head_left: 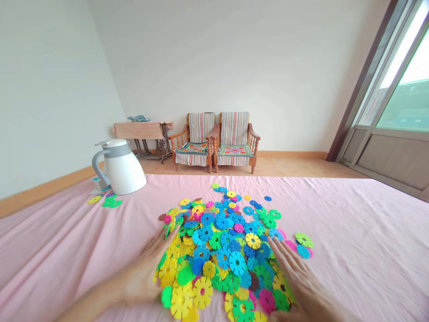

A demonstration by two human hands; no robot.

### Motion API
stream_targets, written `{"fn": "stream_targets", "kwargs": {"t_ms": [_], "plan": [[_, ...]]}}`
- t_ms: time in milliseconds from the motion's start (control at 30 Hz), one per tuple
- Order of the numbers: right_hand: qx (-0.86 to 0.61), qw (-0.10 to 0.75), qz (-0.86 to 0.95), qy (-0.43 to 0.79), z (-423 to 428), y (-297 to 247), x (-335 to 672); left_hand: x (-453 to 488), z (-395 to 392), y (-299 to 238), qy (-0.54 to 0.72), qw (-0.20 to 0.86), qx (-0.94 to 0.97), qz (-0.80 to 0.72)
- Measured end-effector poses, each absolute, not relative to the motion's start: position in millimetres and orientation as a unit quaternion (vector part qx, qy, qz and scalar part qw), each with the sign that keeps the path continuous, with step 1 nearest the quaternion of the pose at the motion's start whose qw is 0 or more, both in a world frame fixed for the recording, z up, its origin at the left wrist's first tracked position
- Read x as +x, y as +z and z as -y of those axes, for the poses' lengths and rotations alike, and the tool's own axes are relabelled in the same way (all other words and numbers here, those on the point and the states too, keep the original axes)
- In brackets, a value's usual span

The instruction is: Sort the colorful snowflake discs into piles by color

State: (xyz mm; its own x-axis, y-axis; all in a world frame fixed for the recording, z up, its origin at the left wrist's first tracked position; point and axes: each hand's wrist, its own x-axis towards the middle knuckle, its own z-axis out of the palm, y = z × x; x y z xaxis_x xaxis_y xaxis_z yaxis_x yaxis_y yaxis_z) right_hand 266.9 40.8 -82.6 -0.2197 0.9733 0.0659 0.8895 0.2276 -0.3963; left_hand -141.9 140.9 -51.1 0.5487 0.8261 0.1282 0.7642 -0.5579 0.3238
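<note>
A heap of flat, notched plastic snowflake discs [223, 257] in blue, yellow, green and pink lies in front of me on a pink cloth [351, 232]. Along the heap's left edge rests my left hand [152, 264], its fingers stretched forward and touching the discs. On the opposite side my right hand [295, 277] lies against the right edge, fingers extended, with the thumb low near the front discs. Neither hand grips a disc. A green disc [304, 239] and a blue disc [303, 251] lie just right of my right hand, beside some pink ones.
A white and grey jug [124, 167] stands at the cloth's back left, with several loose discs [111, 201] in front of it. Past the far edge are two wooden armchairs [234, 138] and a sewing-machine table [139, 130]. A door [395, 147] is at right.
</note>
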Motion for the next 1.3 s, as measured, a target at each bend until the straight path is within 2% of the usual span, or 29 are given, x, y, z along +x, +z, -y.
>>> {"fn": "stream_targets", "kwargs": {"t_ms": [67, 200, 533, 767, 900, 1033, 1133, 1300], "plan": [[-0.612, 0.136, 0.761, 0.164, -60, -69, 242, -116, -148, -50, 0.11, 0.125, 0.877, -0.45], [-0.613, 0.19, 0.758, 0.111, -94, -53, 214, -70, -162, -42, 0.094, 0.143, 0.885, -0.432], [-0.652, 0.355, 0.669, 0.045, -138, -80, 283, 51, -205, -36, 0.24, 0.21, 0.853, -0.413], [-0.738, 0.334, 0.585, 0.048, -148, -84, 339, 84, -157, -11, 0.204, 0.279, 0.892, -0.292], [-0.761, 0.299, 0.572, 0.07, -139, -75, 333, 67, -112, -10, 0.098, 0.222, 0.954, -0.174], [-0.757, 0.202, 0.617, 0.082, -122, -66, 297, 37, -90, -28, 0.054, 0.102, 0.987, -0.116], [-0.728, 0.171, 0.661, 0.059, -114, -61, 263, 9, -92, -34, 0.066, 0.036, 0.984, -0.16], [-0.683, 0.209, 0.696, 0.076, -123, -50, 213, -39, -128, -40, 0.125, -0.036, 0.946, -0.297]]}}
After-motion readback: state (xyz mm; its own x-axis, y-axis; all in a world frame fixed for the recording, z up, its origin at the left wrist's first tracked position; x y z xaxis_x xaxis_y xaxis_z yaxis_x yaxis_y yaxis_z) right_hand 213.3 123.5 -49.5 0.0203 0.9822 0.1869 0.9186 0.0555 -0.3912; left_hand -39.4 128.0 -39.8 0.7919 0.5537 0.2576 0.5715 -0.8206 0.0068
